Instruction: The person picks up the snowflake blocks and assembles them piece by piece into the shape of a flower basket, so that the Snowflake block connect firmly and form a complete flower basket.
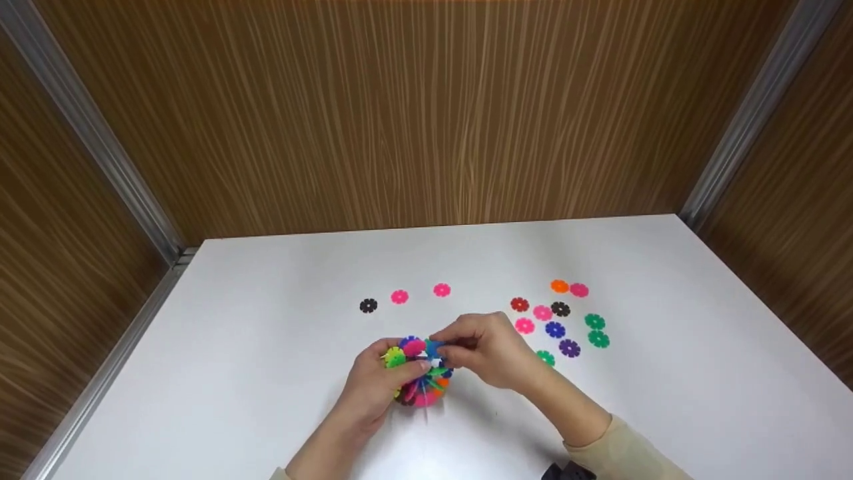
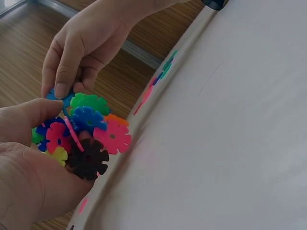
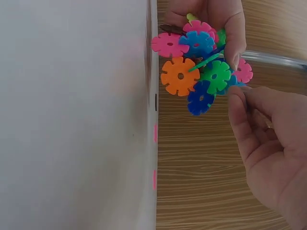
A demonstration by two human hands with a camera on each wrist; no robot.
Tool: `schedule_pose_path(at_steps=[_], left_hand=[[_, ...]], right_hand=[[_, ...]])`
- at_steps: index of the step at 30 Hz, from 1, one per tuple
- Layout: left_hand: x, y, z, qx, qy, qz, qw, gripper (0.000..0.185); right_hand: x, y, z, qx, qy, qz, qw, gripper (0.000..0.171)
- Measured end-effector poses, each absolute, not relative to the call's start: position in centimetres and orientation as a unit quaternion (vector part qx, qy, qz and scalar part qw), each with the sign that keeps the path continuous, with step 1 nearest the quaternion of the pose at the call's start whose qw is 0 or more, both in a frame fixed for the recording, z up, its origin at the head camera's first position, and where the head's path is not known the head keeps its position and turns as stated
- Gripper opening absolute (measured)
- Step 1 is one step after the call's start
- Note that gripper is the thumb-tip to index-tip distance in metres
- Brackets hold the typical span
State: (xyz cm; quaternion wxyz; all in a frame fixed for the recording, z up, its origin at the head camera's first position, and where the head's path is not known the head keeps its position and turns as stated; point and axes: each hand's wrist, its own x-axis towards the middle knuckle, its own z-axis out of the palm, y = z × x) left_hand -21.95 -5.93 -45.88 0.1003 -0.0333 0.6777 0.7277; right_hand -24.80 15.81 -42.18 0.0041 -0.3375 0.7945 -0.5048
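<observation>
Over the near middle of the white table (image 1: 266, 300), a cluster of notched plastic discs (image 1: 436, 372) is held up between two hands. Roughly ball-shaped, discs slotted at many angles, some face-on, some edge-on; mixed pink, green, blue, orange, yellow-green and dark brown. Discs are flower-like: round, notched rims, small centre hole.

Left wrist view gives the dark brown disc (image 2: 93, 165) full face, with a pink disc edge-on next to it; head view has the brown one mostly covered. Right wrist view gives the orange disc (image 3: 187, 88) and a dark blue disc (image 3: 194, 103) clearly; orange only partly shows from above. Only the head view shows the loose discs (image 1: 570, 348) properly: a scatter to the right, plus one black and two pink in a row beyond the hands. Wrist views catch some as thin slivers.

Left hand (image 1: 374, 379) grips the cluster from its left, thumb laid across the top. Right hand (image 1: 490, 348) comes in from the right, thumb and forefinger pinching a blue disc (image 1: 436, 349) at the cluster's upper edge; can't tell if slotted in.
</observation>
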Motion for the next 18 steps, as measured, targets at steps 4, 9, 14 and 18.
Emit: schedule_pose_path(at_steps=[4,9,14,18], left_hand=[[-21.7,-5.8,-45.6,-0.033,0.679,0.728,0.09,0.057],[-21.7,-6.0,-45.3,-0.012,0.677,0.73,0.094,0.057],[-21.9,-6.6,-45.1,0.02,0.632,0.759,0.154,0.061],[-21.9,-7.1,-44.9,0.032,0.599,0.772,0.208,0.059]], right_hand=[[-24.8,15.7,-42.3,-0.345,0.799,-0.493,-0.005,0.015],[-25.2,16.0,-42.6,-0.341,0.782,-0.522,0.017,0.016],[-25.4,16.6,-42.6,-0.312,0.787,-0.532,0.035,0.018],[-25.5,16.6,-42.3,-0.31,0.796,-0.519,0.038,0.013]])
